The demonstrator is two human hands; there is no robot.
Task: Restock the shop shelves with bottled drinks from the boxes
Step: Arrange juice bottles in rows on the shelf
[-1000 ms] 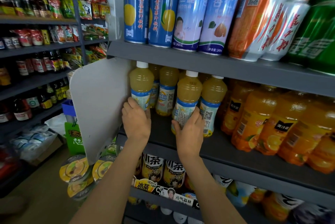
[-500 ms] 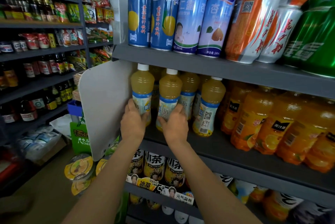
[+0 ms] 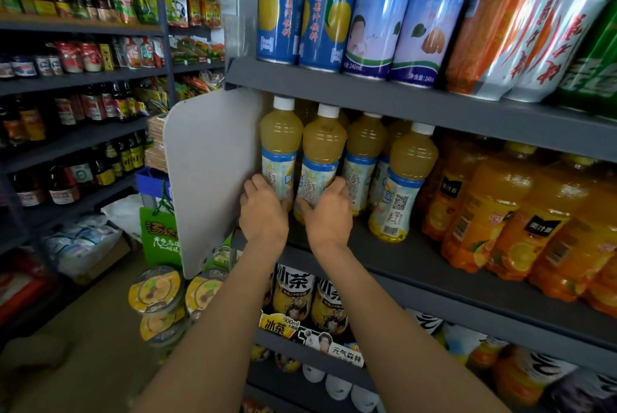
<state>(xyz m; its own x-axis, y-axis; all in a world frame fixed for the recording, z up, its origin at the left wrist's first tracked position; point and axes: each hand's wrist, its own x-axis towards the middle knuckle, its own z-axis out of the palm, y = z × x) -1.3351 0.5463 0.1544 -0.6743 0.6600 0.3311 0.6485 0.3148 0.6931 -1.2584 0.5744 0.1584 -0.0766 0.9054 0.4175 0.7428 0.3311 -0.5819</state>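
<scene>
The step in hand looked like lining up stock on the dark grey metal shelf (image 3: pixel 434 275). The left hand (image 3: pixel 263 212) curled its grip round the base of the leftmost pale-yellow plastic juice bottle with white cap and blue label (image 3: pixel 279 152), hard against the white end panel (image 3: pixel 213 172) at nine o'clock. The right hand (image 3: pixel 329 215) gripped the neighbouring yellow bottle (image 3: pixel 323 158), touching the first. A similar front bottle (image 3: pixel 405 185) stood apart at three o'clock. Next would likely be letting go and pulling both hands clear without tipping the row.
</scene>
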